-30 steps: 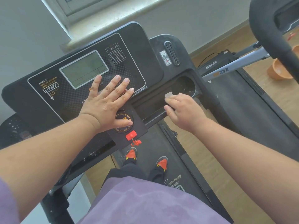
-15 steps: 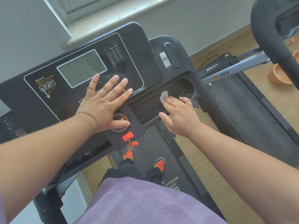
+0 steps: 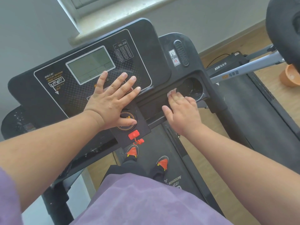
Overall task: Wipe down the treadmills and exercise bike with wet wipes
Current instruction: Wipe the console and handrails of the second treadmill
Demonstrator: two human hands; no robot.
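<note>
Two hands rest on the treadmill console (image 3: 152,51). Fingers (image 3: 174,97) of the right hand (image 3: 183,114) lie fairly straight and press a white wipe (image 3: 172,92) into the shallow tray (image 3: 154,101) just left of the round cup holder (image 3: 193,88); only a small edge of the wipe shows past the fingertips. Fingers (image 3: 121,82) of the left hand (image 3: 112,101) are spread flat on the panel, below the grey screen (image 3: 90,64), holding nothing, with the thumb lying over the round dial (image 3: 127,123). Just below the dial sits a red safety key (image 3: 134,133) with its clip (image 3: 139,141) hanging underneath. A speaker grille (image 3: 181,52) and a QR sticker (image 3: 176,60) sit at the console's right end. Lower down, red-toed shoes (image 3: 133,151) stand on the belt (image 3: 172,159), and a purple shirt (image 3: 138,200) fills the bottom. To the right, a second treadmill (image 3: 253,114) lies on the wooden floor (image 3: 290,101), with an orange pot (image 3: 289,76) beside it.
</note>
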